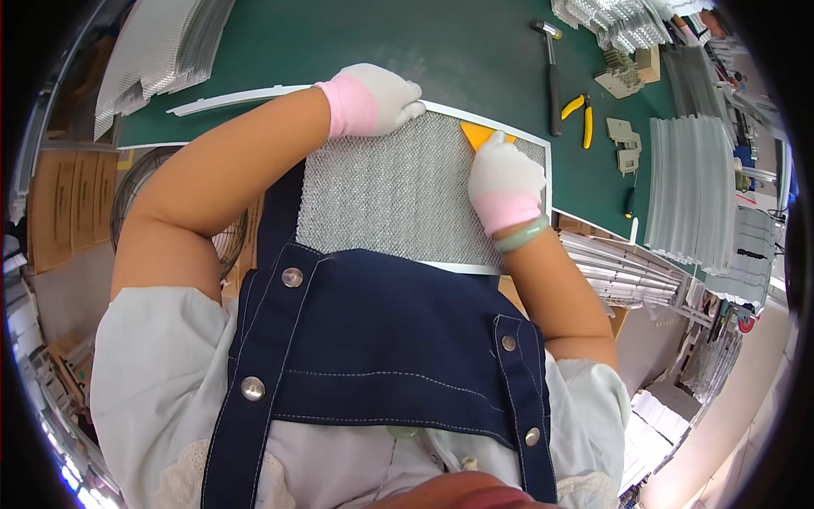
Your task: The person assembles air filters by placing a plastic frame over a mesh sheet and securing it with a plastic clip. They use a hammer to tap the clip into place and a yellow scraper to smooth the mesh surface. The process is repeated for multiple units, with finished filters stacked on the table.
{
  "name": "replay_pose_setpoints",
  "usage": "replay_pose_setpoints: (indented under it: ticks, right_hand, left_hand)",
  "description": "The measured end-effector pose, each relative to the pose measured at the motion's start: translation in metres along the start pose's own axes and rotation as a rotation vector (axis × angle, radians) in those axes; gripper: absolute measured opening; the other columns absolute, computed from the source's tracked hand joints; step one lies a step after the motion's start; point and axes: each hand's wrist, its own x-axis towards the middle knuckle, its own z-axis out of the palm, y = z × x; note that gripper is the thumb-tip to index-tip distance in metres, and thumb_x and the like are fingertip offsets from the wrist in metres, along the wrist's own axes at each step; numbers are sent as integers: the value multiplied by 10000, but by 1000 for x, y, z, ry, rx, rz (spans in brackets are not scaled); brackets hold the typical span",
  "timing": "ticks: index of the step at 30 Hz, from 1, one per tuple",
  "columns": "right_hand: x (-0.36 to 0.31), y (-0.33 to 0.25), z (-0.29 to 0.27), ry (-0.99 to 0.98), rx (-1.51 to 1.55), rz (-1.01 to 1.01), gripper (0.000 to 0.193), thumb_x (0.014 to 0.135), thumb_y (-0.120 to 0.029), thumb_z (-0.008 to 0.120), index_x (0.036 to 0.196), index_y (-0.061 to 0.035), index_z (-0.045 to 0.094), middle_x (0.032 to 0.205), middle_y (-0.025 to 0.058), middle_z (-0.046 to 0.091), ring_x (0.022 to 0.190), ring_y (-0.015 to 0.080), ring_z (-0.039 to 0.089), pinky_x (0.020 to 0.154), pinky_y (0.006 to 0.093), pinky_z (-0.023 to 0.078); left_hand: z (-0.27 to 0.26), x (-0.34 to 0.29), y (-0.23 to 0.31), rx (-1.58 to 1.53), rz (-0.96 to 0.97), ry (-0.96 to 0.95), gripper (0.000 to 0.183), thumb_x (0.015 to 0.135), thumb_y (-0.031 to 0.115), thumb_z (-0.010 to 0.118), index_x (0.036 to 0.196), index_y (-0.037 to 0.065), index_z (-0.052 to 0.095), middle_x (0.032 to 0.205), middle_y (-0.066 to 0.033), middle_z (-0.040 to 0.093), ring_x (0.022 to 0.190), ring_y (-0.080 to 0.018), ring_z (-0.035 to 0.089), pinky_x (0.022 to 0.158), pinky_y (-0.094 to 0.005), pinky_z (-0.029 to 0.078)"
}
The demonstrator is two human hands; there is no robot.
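A silver mesh panel (390,187) with white edging lies at the table's near edge, against my apron. White edging runs along its far, right and near sides. My left hand (373,100), in a white glove with a pink cuff, grips the far rim with bent fingers. A white strip (229,102) with small notches sticks out leftward from under that wrist; whether it joins the rim is hidden. In my right hand (507,180), gloved alike, is a flat orange scraper-like piece (477,134), pressed near the panel's far right corner. Its lower part is covered by the fingers.
On the green table (407,42) lie a hammer (553,85), yellow-handled pliers (587,123) and beige plates (625,144). Mesh sheets (165,59) are stacked at the far left, pale strips (691,191) at the right. A fan (140,191) stands below the left edge.
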Motion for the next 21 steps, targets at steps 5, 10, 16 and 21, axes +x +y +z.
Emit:
replay_pose_setpoints:
  ticks: [5, 10, 16, 21]
  right_hand:
    - [-4, -6, -16, -9, -11, -65, 272, 983, -163, 446, 1130, 9, 596, 839, 161, 723, 792, 324, 727, 732, 425, 564]
    - [-1, -8, -15, 37, -14, -117, 268, 967, -168, 483, 1141, 5, 590, 879, 164, 723, 843, 325, 728, 727, 428, 568]
    - [2, -22, -21, -131, 45, 65, 290, 963, -186, 494, 1177, -15, 590, 914, 142, 731, 865, 322, 729, 763, 431, 566]
    - [-40, 12, -33, 306, 128, -495, 522, 828, -154, 628, 1334, -56, 540, 776, 117, 633, 706, 305, 673, 678, 448, 540]
  left_hand:
    - [-7, 0, 2, -1, -69, -56, 391, 1011, 370, 435, 970, 38, 636, 814, -162, 665, 802, -356, 654, 770, -454, 513]
    - [-7, 3, -1, 38, -37, -51, 401, 1019, 379, 407, 1023, 57, 646, 890, -141, 689, 876, -341, 666, 816, -453, 521]
    - [-6, -7, 5, 9, -78, 2, 384, 1006, 394, 437, 990, 72, 646, 850, -135, 687, 847, -345, 669, 788, -460, 526]
    - [-5, -11, 1, -19, -87, 64, 387, 1005, 407, 443, 971, 77, 644, 817, -119, 681, 824, -335, 672, 750, -460, 530]
